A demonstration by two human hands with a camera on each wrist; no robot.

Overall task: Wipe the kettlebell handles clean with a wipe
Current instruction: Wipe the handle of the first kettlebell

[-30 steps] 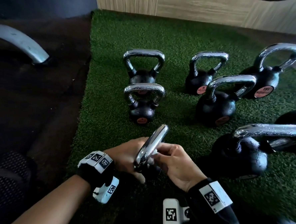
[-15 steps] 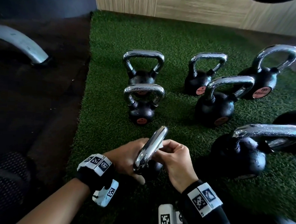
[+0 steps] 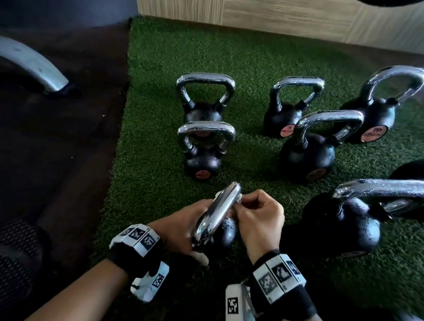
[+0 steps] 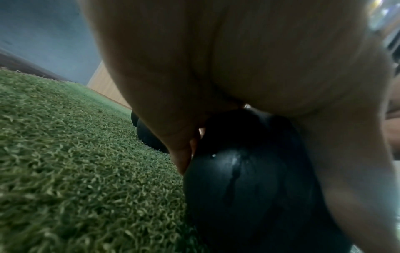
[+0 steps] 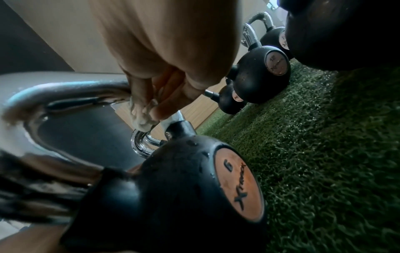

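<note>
Chrome handle (image 3: 219, 211) of the nearest kettlebell (image 5: 173, 196): the right hand (image 3: 258, 217) pinches a white wipe (image 5: 141, 114) against it; the left hand (image 3: 180, 229) grips the black body just below.

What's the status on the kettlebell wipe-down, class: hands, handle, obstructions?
Left hand steadies kettlebell. Right hand pinches wipe against chrome handle. Nothing in the way.

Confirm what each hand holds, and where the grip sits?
Right hand pinches the wipe against the kettlebell handle; left hand grips the kettlebell body.
</note>
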